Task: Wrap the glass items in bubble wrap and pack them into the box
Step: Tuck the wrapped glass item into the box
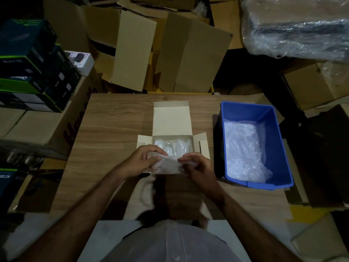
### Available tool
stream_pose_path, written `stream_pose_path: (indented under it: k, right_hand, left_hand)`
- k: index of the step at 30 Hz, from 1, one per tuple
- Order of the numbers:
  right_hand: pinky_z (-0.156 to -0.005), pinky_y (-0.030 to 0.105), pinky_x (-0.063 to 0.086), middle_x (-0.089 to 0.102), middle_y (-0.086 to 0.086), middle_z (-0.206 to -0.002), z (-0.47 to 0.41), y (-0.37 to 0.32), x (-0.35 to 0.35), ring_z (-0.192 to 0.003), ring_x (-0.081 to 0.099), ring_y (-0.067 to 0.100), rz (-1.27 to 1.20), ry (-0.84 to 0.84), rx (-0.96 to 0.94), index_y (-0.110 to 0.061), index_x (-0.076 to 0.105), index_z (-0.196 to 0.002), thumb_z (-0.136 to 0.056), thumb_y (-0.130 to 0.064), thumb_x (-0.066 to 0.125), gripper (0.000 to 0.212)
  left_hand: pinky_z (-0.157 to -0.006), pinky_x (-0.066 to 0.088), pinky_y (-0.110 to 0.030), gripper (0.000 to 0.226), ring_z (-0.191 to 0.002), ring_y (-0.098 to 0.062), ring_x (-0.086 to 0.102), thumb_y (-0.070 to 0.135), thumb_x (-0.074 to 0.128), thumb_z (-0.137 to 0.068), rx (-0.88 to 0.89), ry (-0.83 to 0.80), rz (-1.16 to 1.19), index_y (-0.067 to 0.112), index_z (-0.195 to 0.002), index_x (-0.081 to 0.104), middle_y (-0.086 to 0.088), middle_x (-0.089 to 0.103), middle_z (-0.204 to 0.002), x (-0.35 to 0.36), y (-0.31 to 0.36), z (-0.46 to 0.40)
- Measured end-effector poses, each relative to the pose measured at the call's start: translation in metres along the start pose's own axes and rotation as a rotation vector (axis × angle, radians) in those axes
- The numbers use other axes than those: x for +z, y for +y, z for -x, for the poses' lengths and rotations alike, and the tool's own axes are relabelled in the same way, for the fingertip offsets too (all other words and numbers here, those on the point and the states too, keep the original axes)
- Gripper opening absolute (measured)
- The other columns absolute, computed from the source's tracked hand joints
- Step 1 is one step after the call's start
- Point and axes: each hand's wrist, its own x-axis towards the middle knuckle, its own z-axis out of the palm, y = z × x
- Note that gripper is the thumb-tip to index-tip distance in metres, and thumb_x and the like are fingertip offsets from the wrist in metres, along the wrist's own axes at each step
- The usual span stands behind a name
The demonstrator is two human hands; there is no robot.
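Your hands wrap a bundle over the open box.
Your left hand (146, 160) and right hand (196, 168) pinch the bubble-wrapped bundle (167, 165) just above the box (172, 120) on the surface (113, 120).

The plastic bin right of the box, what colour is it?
Blue plastic bin; head view.

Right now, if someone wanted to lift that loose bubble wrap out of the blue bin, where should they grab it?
Probably from above, since the blue bin has walls on every side and is open only at the top. The bubble wrap lies crumpled on the bin floor, so pinching a raised fold near its middle with the fingers should gather it. It is soft; any bunch would likely do.
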Motion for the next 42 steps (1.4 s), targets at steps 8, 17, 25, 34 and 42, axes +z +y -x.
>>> stream_pose_path:
  k: [8,17,25,34,42]
  right_hand:
    - [-0.089,0.018,0.052,0.057,-0.014,-0.115,-0.014,0.027,0.014,-0.103,0.059,0.000,0.493,0.113,-0.048,-0.021,0.073,-0.115,-0.090,-0.017,0.074,0.025]
    - [-0.090,0.027,0.050,0.060,0.005,-0.126,-0.049,0.055,0.033,-0.108,0.061,0.017,0.778,0.026,-0.028,-0.014,0.070,-0.119,-0.101,-0.024,0.054,0.026]
    - [-0.067,0.037,0.052,0.071,0.008,-0.097,-0.054,0.067,0.037,-0.080,0.064,0.029,1.005,0.026,-0.103,-0.016,0.071,-0.088,-0.091,-0.027,0.046,0.028]
    - [-0.066,0.040,0.057,0.071,0.015,-0.094,-0.057,0.069,0.034,-0.076,0.068,0.034,0.972,-0.051,-0.080,-0.008,0.065,-0.128,-0.083,-0.012,0.069,0.045]
    - [-0.074,0.040,0.055,0.065,0.016,-0.106,-0.061,0.069,0.037,-0.087,0.066,0.034,1.091,-0.113,-0.044,-0.011,0.055,-0.135,-0.092,-0.029,0.063,0.048]
  left_hand:
    - [-0.091,0.052,-0.017,0.023,-0.109,-0.002,0.065,0.017,0.074,-0.091,-0.087,-0.153,-0.253,0.017,-0.114,0.076,0.008,0.069,-0.120,-0.016,0.004,-0.066]
    - [-0.077,0.057,-0.035,0.018,-0.086,-0.012,0.064,0.010,0.083,-0.077,0.154,0.036,-0.744,0.022,-0.086,0.073,0.006,0.067,-0.095,0.010,-0.029,-0.126]
    - [-0.065,0.053,-0.038,0.024,-0.083,-0.019,0.059,0.017,0.071,-0.078,0.261,0.174,-0.733,0.017,-0.101,0.069,-0.001,0.056,-0.099,0.018,-0.050,-0.119]
    - [-0.083,0.046,-0.039,0.053,-0.099,-0.024,0.052,0.031,0.088,-0.067,0.122,0.186,-0.831,0.028,-0.112,0.060,-0.001,0.051,-0.105,0.012,-0.048,-0.097]
    - [-0.091,0.039,-0.039,0.049,-0.107,-0.024,0.045,0.043,0.076,-0.084,0.115,0.015,-1.042,0.036,-0.131,0.065,-0.003,0.047,-0.115,0.009,-0.047,-0.097]
